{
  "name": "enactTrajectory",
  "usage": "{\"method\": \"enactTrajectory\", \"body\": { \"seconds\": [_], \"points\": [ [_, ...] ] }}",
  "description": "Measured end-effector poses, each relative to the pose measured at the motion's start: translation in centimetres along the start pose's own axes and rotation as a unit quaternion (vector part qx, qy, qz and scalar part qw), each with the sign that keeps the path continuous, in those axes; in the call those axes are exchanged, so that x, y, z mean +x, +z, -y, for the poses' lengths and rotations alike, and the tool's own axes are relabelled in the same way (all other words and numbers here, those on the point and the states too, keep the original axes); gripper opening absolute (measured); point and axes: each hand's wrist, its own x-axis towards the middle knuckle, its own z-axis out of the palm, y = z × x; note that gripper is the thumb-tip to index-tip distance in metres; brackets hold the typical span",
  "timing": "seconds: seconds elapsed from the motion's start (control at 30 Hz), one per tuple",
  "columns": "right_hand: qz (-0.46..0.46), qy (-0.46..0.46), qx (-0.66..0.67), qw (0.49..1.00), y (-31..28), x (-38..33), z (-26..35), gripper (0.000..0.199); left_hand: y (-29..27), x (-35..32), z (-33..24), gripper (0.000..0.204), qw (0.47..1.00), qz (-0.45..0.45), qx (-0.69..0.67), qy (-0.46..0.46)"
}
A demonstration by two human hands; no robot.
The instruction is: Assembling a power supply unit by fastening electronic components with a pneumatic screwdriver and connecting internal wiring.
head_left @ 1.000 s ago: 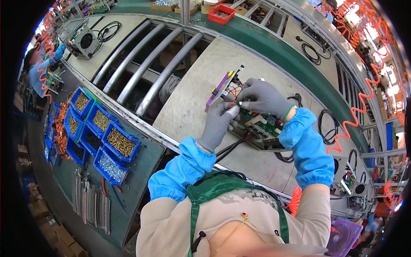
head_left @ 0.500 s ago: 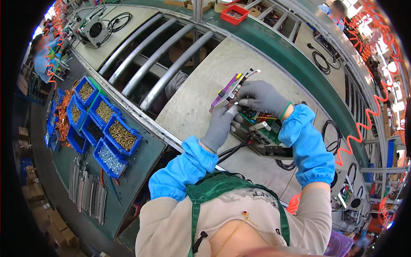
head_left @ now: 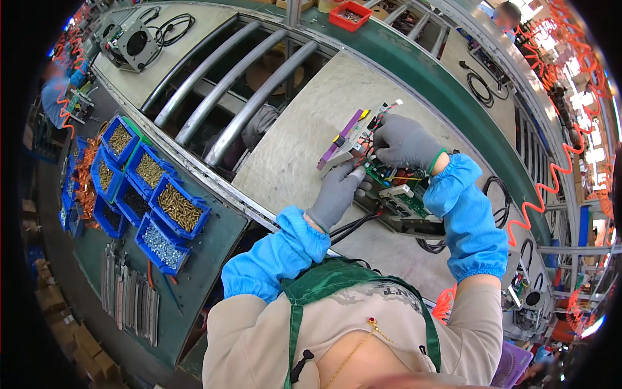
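Observation:
A narrow panel with a purple edge (head_left: 342, 139) stands tilted above the workbench, thin red and black wires running along its back. At its lower end my left hand (head_left: 335, 196), in a grey glove, has its thumb and fingers closed; what they pinch is too small to make out. My right hand (head_left: 409, 144), also gloved, is curled beside the panel's wires, its fingertips partly hidden. Below both hands lies an opened device with green circuit boards (head_left: 409, 202) and a pale metal bracket. Black cables (head_left: 355, 227) lead from it toward my body.
Blue bins of screws (head_left: 178, 206) and a row of metal strips (head_left: 133, 295) occupy the green table on the left. Metal rollers (head_left: 236, 129) lie beyond the bench board. A red tray (head_left: 350, 16) sits at the far side. An orange coiled hose (head_left: 541, 188) hangs at right.
My right hand has moved away from my left fingertips, slightly right and nearer, and its fingers have curled in. My left hand stays at the panel's lower end. The view has shifted a little.

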Motion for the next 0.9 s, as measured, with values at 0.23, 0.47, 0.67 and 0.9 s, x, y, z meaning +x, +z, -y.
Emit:
{"method": "enactTrajectory", "body": {
  "seconds": [0.23,0.47,0.67,0.9],
  "points": [
    [0.035,0.056,-0.057,0.996,-0.1,1.0,0.9,0.031,0.0,0.1,-0.2,0.036,1.0,0.01,-0.011,0.007],
    [0.028,0.128,-0.044,0.99,0.0,1.0,2.4,0.034,0.3,0.6,0.2,0.036,1.0,0.014,-0.022,0.008],
    [0.021,0.189,-0.068,0.979,0.2,0.6,4.3,0.032,0.1,1.0,0.7,0.035,0.999,0.011,-0.052,0.009],
    [-0.057,0.128,-0.009,0.99,1.8,-1.0,2.1,0.029,1.1,1.5,1.6,0.033,0.996,-0.038,-0.024,0.077]
  ]
}}
